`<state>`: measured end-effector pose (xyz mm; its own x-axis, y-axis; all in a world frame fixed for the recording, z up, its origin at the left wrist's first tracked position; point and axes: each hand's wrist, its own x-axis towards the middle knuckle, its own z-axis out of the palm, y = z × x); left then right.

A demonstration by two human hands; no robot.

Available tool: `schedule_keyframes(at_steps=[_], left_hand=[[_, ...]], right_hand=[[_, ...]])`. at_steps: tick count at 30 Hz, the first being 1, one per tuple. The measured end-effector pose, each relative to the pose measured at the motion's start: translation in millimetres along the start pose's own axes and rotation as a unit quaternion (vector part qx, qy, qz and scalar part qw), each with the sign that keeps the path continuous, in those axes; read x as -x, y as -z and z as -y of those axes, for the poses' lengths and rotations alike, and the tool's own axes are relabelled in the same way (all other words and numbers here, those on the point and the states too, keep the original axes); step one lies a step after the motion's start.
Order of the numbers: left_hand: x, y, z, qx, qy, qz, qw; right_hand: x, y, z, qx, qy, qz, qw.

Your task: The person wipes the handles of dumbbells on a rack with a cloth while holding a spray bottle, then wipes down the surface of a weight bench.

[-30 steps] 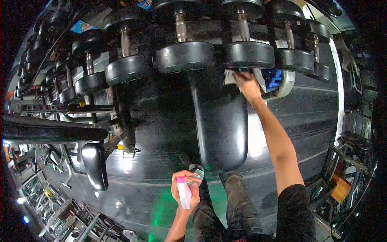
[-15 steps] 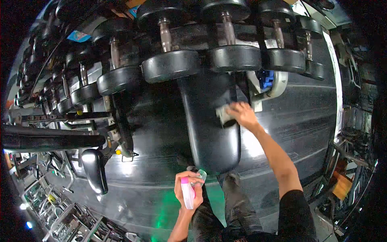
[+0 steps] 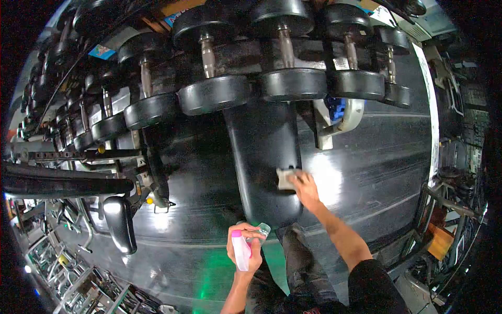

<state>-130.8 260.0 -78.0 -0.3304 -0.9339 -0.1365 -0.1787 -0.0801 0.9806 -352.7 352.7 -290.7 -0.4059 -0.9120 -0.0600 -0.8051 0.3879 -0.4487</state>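
Observation:
A black padded bench [image 3: 264, 141] stretches away from my legs, its far end under the dumbbells. My right hand [image 3: 306, 189] grips a pale folded cloth [image 3: 287, 179] against the right side of the pad, fairly near its close end. In front of my body, my left hand [image 3: 246, 248] is wrapped round a spray bottle with a pink-and-white trigger head [image 3: 240, 251]. Part of its clear body [image 3: 264, 229] shows beyond the fingers; the rest is hidden by the hand.
Large black dumbbells [image 3: 214, 95] sit in a row on a rack across the far side. Another bench with a black pad [image 3: 119, 222] stands on the left. To the right of my bench is a white curved frame [image 3: 350, 118]. Gym equipment [image 3: 439, 235] lines the right edge.
My right hand has slid the cloth along the pad toward me. The left hand keeps the spray bottle in about the same place. The view has shifted slightly.

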Motion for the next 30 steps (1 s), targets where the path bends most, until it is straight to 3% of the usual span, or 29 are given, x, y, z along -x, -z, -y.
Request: schedule_keyframes(at_steps=[2, 5, 8, 10, 12, 14, 17, 18, 19, 21, 23, 30], left_hand=[[-2, 0, 0, 0.016, 0.012, -0.008, 1.0], [-2, 3, 5, 0.003, -0.002, -0.005, 1.0], [1, 9, 11, 0.006, 0.027, -0.018, 0.999], [3, 14, 20, -0.082, -0.03, 0.005, 0.996], [0, 10, 15, -0.07, -0.015, -0.007, 0.997], [2, 5, 14, -0.055, 0.003, -0.017, 0.998], [5, -1, 17, -0.052, -0.02, -0.018, 0.998], [4, -5, 12, -0.03, -0.015, -0.011, 0.999], [4, -7, 8, -0.008, -0.01, -0.005, 1.0], [7, -6, 7, 0.002, -0.008, 0.012, 1.0], [10, -2, 14, -0.043, -0.055, 0.04, 0.997], [24, 23, 14, -0.024, -0.025, 0.063, 0.997]], right_hand=[[13, 4, -4, -0.019, 0.097, 0.032, 0.995], [-55, 15, -11, -0.004, 0.099, -0.01, 0.995], [-157, 9, -20, 0.017, 0.025, -0.079, 0.996], [-218, -1, -34, -0.008, -0.048, -0.144, 0.988], [-247, -21, -53, -0.052, -0.069, -0.182, 0.98], [-250, -39, -63, 0.007, -0.106, -0.178, 0.978], [-226, -18, -37, 0.009, -0.077, -0.178, 0.981], [-212, -9, -26, 0.01, -0.028, -0.198, 0.98], [-193, -6, -25, -0.016, -0.066, -0.128, 0.989], [-151, -3, -30, -0.008, 0.016, -0.092, 0.996], [-101, 6, -19, -0.042, -0.009, -0.047, 0.998], [69, 1, 2, -0.02, 0.008, 0.086, 0.996]])
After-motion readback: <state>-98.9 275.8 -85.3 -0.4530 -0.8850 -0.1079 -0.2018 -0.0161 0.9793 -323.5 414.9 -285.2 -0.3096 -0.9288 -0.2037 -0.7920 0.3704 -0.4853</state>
